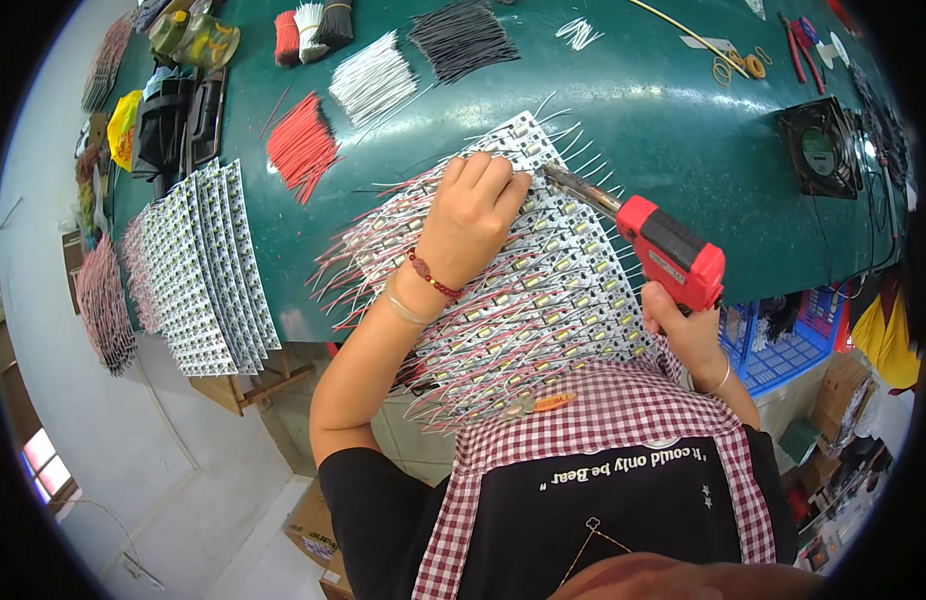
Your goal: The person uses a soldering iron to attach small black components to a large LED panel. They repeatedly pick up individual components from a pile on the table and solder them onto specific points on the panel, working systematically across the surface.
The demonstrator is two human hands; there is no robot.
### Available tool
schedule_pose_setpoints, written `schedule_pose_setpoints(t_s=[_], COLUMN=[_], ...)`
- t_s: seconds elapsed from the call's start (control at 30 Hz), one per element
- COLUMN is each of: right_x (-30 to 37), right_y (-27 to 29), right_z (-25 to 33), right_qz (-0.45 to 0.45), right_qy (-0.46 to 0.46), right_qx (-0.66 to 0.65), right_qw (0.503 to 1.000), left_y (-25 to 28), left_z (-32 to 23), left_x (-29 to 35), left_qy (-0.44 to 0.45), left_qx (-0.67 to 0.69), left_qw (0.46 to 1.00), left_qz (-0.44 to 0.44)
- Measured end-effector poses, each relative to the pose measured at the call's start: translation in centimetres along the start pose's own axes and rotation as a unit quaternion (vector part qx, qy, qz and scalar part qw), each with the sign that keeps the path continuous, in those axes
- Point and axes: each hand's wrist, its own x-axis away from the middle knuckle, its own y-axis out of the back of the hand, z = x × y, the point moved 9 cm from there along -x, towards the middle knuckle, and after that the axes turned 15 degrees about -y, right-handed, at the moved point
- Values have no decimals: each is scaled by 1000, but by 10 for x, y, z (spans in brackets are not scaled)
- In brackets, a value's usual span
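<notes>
My right hand point(686, 328) grips a red and black soldering gun point(673, 250). Its metal tip points left and meets the circuit board panel point(573, 290) near the panel's far end. My left hand point(473, 210) rests over that same panel, its fingers bent and pressed together just left of the tip. What those fingertips pinch is hidden under the hand. The white panel carries rows of small components, with many thin red and white wires point(368, 235) sticking out along its left side and white ones on the right. Its near end lies against my checked apron point(583, 400).
Bundles of red wires point(301, 145), white wires point(373, 78) and black wires point(465, 40) lie on the green table point(683, 120). More panels point(198, 270) are stacked at the left. A black fan point(821, 148) stands right, above a blue crate point(793, 340). Pliers point(795, 50) lie far right.
</notes>
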Motion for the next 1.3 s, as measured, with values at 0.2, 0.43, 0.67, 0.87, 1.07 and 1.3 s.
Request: schedule_pose_setpoints(t_s=[0.2, 0.43, 0.67, 0.87, 1.07, 1.3], right_x=[2, 0, 2, 6, 13, 17], right_y=[2, 2, 3, 1, 7, 8], right_z=[2, -3, 1, 6, 6, -4], right_qz=[5, -20, -1, 5, -5, 18], right_qy=[9, 24, 6, 43, 58, 40], right_qx=[-41, 45, -22, 8, -5, -10], right_qw=[999, 998, 1000, 999, 998, 999], left_y=[0, 0, -1, 0, 14, 18], left_z=[-1, -3, -6, -8, -8, -23], left_x=[0, -2, -1, -3, -8, -9], left_qy=[1, -8, -13, -20, 0, 1], left_qx=[-4, 0, -10, -50, -95, -10], left_qw=[1000, 1000, 1000, 998, 993, 1000], left_qz=[8, 5, 14, 41, 75, 26])
